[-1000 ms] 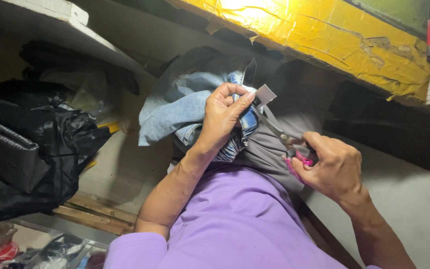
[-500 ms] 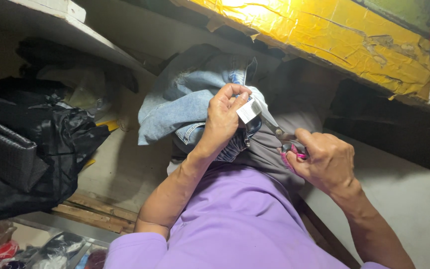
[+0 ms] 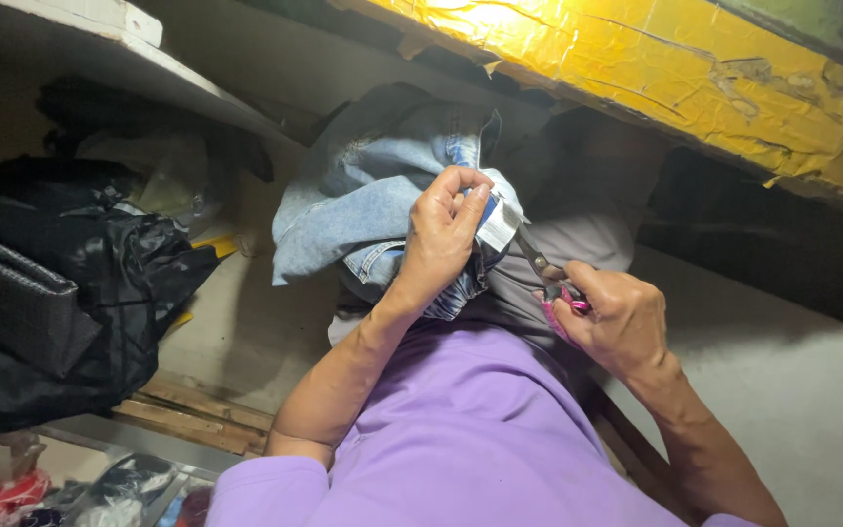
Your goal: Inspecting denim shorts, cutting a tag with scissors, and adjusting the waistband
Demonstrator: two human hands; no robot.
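A light blue denim garment (image 3: pixel 363 195) lies bunched on my lap, above my purple shirt. My left hand (image 3: pixel 446 234) pinches the denim together with a small white tag (image 3: pixel 498 226) at its edge. My right hand (image 3: pixel 617 317) grips small scissors (image 3: pixel 543 268) with pink handles. The scissor blades point up and left, with their tips at the tag beside my left thumb. Grey cloth (image 3: pixel 578 244) lies under the denim on my knees.
A heap of black bags (image 3: pixel 51 293) sits at the left under a white shelf (image 3: pixel 100 59). A yellow taped ledge (image 3: pixel 636 68) runs across the top right. Wooden slats (image 3: pixel 197 415) lie low at the left, and the pale floor (image 3: pixel 812 390) shows at the right.
My left hand has turned the tag down toward the blades and closed tighter on the denim. My right hand has slid the scissors up to the tag.
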